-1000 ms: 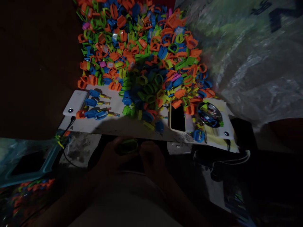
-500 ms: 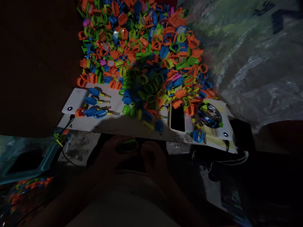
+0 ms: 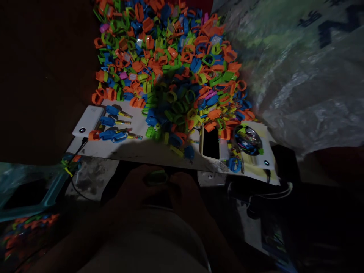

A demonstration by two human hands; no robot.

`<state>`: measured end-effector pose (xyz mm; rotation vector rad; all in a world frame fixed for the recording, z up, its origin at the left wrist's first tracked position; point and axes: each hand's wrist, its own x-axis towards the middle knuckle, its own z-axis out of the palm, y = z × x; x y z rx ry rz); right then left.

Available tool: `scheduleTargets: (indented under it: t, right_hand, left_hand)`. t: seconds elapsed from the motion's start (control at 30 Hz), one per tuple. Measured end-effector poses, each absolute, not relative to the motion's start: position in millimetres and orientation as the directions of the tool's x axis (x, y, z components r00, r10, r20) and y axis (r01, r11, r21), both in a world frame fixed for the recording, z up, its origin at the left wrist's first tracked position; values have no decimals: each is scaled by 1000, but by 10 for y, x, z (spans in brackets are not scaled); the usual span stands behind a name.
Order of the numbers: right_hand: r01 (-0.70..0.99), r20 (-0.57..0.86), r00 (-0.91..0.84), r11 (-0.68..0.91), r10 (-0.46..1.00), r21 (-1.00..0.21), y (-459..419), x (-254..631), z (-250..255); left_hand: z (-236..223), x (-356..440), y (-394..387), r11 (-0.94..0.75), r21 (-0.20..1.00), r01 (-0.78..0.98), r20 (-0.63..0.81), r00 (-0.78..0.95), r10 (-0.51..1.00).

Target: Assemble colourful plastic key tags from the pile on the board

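Note:
In deep shadow below the board's front edge, my left hand [image 3: 134, 186] is closed around a green plastic toy watch [image 3: 157, 178], whose looped band shows above the fingers. Close at its right side, my right hand [image 3: 183, 186] has its fingers curled in. Whatever its fingers grip, if anything, is lost in the dark. A big heap of orange, blue, green and yellow toy watches [image 3: 170, 57] covers the back of the white board [image 3: 136, 154]. Several blue watches [image 3: 107, 121] lie in a group at the left, with small tubes of coloured beads [image 3: 124, 123] beside them.
A white power bank [image 3: 88, 120] with a cable lies at the left. Toward the right are a phone [image 3: 211, 144], a round metal bowl [image 3: 248, 140] of small parts and another white power bank [image 3: 267, 153]. Clear plastic sheeting [image 3: 298, 87] hangs at right; a teal-rimmed tray [image 3: 54, 193] stands lower left.
The view has shifted slightly, so the scene sits a little further left. Both hands stay together at the green toy watch, which has tilted slightly.

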<state>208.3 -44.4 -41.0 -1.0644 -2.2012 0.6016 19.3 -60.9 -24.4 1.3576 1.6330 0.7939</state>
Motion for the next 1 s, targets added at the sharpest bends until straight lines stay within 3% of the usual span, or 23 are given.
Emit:
scheduleTargets:
  t: [0.1,0.2,0.37,0.53,0.6,0.67,0.77,0.87,1.0]
  right_hand:
    - [661,234,-569,608,788,-439,-433,2120,-411]
    - [676,195,-629,654,752,-340,-436,2134,-456]
    - [630,234,-663,699,711,-337,-434,1993,-536]
    - [610,258,-645,689,719,-392,-33,1910,-457]
    - [659,292,-548,620,784,-427,307,2044,-421]
    - [751,292,-420,509,859,-420,662,2252,-413]
    - [927,146,-283,309,948,-213,1033,2519,-465]
    - [937,43,-333,336,942,-98,1142,2576,-557]
    - [912,103,-389,399,915,-96,1127,2485,-633]
  left_hand:
    - [-267,210,-597,289,867,406,-333,40,942]
    - [-276,185,-572,327,850,412,-405,115,907]
    - [-303,93,-527,275,840,467,-371,125,920]
    - [-272,-180,-416,236,810,536,-287,12,958]
    - [-251,-411,-318,230,770,596,-197,-122,973]
    - [-255,-683,-198,210,696,687,-16,-277,961]
    - [-316,-1025,-27,246,518,819,227,-409,884]
    - [-385,-1116,93,341,372,863,291,-457,840]
    - [-453,-809,232,230,305,924,378,-339,861]
